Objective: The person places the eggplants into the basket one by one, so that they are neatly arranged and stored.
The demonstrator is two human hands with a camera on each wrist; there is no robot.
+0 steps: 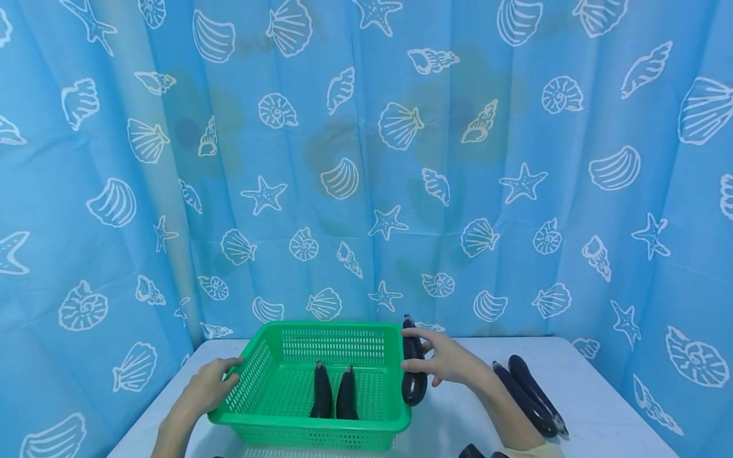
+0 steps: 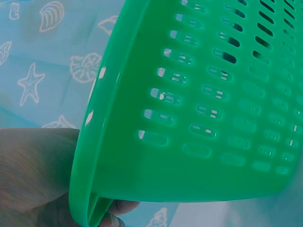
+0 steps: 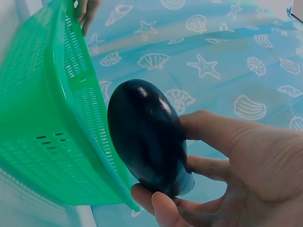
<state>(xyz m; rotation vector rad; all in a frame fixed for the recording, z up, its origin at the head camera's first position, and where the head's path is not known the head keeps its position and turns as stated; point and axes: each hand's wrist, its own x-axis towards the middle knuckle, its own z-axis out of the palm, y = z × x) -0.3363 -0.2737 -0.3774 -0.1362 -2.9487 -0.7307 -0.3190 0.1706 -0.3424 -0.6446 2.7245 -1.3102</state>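
Observation:
A green perforated plastic basket [image 1: 329, 427] stands on the white table, with two dark eggplants [image 1: 322, 391] lying side by side in it. My left hand [image 1: 207, 385] grips the basket's left rim, the thumb on one side and fingers curled beneath, as the left wrist view shows. Just at the right rim, my right hand [image 1: 441, 359] holds another eggplant [image 1: 413, 375] between thumb and fingers. In the right wrist view that eggplant [image 3: 144, 135] has its rounded, glossy end toward the camera, beside the basket wall.
Two more eggplants [image 1: 529, 397] lie together on the white table [image 1: 595, 407] to the right, beyond my right forearm. Dark ends of other eggplants [image 1: 472, 451] show at the bottom edge. A blue curtain [image 1: 366, 159] with white shells hangs behind the table.

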